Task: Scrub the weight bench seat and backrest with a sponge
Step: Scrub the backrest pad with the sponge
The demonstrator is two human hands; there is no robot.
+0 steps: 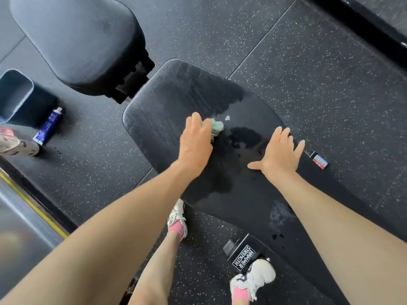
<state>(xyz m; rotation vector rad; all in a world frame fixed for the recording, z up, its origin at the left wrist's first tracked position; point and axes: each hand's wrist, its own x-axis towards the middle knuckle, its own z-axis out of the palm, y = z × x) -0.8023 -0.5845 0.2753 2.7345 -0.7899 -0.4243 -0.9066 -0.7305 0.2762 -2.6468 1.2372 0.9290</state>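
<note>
Head: left fingers (195,123) clamp sponge (217,126), right fingers (283,137) splayed; label (244,258) reads HAMMER STRENGTH

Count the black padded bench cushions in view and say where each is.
2. The upper-left black padded cushion lies untouched; the centre black padded cushion lies under the right hand and the left hand, which grips a green sponge. None seems hidden.

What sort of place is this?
Most likely a gym: a padded weight bench with a Hammer Strength label, on speckled rubber floor tiles. The left hand grips a green sponge on it.
</note>
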